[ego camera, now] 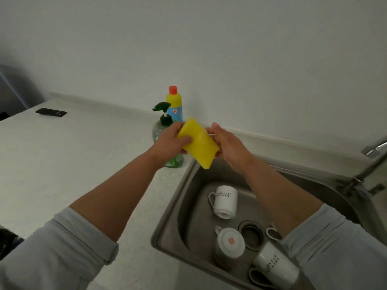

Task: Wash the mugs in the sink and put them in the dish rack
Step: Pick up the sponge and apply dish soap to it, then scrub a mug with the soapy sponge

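A yellow sponge [199, 142] is held up over the back left corner of the steel sink [167, 233]. My left hand [171, 141] grips its left end, thumb across the front. My right hand [228, 143] holds its right side, fingers behind it. Down in the basin lie several white mugs: one upside down [225, 200] towards the back, one upside down with a red mark on its base [230, 243], one on its side [272, 266] at the front, and a fourth [271, 232] mostly hidden by my right sleeve. No dish rack shows.
A green pump soap bottle [165, 126] and a yellow bottle with a red cap [174, 103] stand on the counter [83, 153] behind my left hand. A black flat object [51, 112] lies far left. The tap [374, 151] rises at the right edge. The drain [251, 234] sits mid-basin.
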The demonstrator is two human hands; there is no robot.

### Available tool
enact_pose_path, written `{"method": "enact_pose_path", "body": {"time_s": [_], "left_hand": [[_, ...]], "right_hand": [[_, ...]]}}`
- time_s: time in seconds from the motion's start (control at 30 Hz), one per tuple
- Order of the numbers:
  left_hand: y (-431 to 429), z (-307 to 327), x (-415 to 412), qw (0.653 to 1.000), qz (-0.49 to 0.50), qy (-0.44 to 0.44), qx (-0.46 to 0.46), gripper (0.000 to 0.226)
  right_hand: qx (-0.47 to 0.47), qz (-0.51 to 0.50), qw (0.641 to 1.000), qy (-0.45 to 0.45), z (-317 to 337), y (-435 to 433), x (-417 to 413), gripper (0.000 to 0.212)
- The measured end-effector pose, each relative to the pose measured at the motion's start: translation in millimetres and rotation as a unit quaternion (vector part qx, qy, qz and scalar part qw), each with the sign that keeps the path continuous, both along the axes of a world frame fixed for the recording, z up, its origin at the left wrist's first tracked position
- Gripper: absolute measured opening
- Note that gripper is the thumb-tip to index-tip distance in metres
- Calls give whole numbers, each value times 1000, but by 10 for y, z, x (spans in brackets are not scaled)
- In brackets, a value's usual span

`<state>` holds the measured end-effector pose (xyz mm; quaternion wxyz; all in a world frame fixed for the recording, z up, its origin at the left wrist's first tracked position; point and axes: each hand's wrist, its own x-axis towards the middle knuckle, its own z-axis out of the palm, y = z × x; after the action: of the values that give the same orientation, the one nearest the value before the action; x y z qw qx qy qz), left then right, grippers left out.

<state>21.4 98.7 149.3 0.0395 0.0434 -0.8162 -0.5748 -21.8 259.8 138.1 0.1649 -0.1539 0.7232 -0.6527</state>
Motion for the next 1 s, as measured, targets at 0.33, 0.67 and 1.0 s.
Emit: {"method": "enact_pose_path", "body": {"time_s": [0.33, 0.67, 1.0], "left_hand": [[1351, -1213, -108, 976, -116, -182, -8, 39], [1458, -2200, -217, 883, -87, -422, -188, 43], [1438, -2798, -398, 855, 1, -514, -71, 34]], "right_hand": [[291, -10, 957, -1, -936, 1405, 68, 31], [300, -90, 944, -103, -1785, 1802, 107, 19], [314, -134, 924, -171, -2304, 1762, 117, 34]]}}
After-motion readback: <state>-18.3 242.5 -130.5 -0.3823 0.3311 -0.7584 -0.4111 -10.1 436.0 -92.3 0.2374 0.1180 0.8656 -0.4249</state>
